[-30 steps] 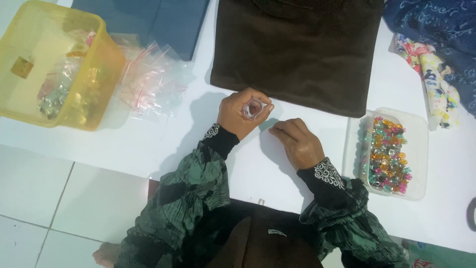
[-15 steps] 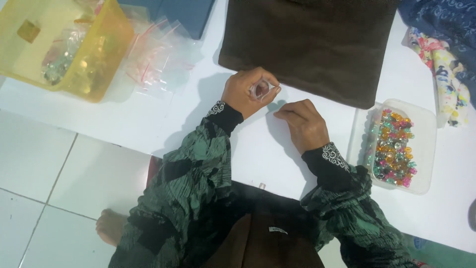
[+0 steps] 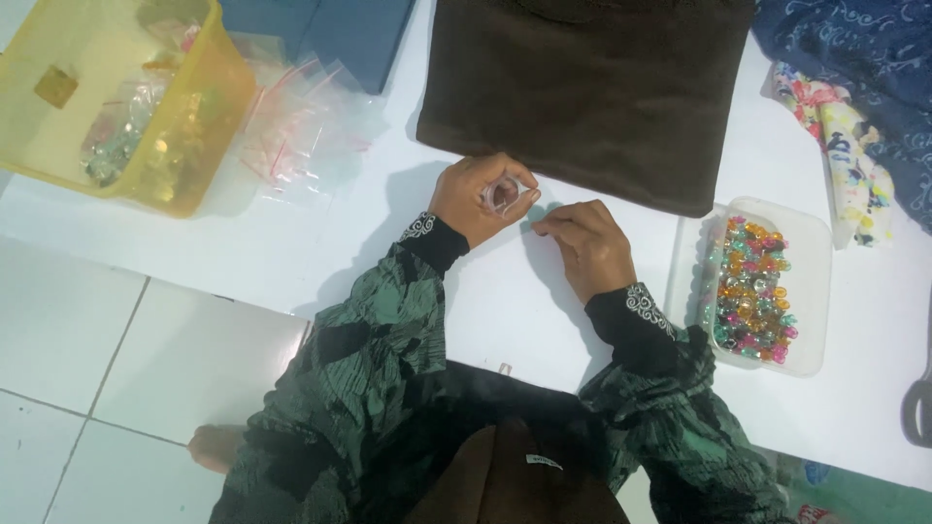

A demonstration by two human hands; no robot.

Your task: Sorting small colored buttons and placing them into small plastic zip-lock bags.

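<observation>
My left hand (image 3: 476,199) is curled around a small clear plastic bag (image 3: 504,193), held just above the white table near the lower edge of a dark brown cloth (image 3: 592,92). My right hand (image 3: 582,243) rests on the table beside it, thumb and forefinger pinched together close to the bag; whether a bead sits between them I cannot tell. A clear tray (image 3: 811,291) of several coloured beads (image 3: 749,291) lies to the right of my right wrist. Both arms wear green patterned sleeves with black cuffs.
A yellow plastic tub (image 3: 209,126) holding bagged beads stands at the upper left, with a heap of small clear zip bags (image 3: 301,136) beside it. Blue fabric (image 3: 340,29) lies behind, patterned cloths (image 3: 845,126) at the upper right. White floor tiles (image 3: 116,349) show below the table's edge.
The view has shifted slightly, so everything sits a little higher and to the right. My right hand has drawn closer to the left hand and the bag.
</observation>
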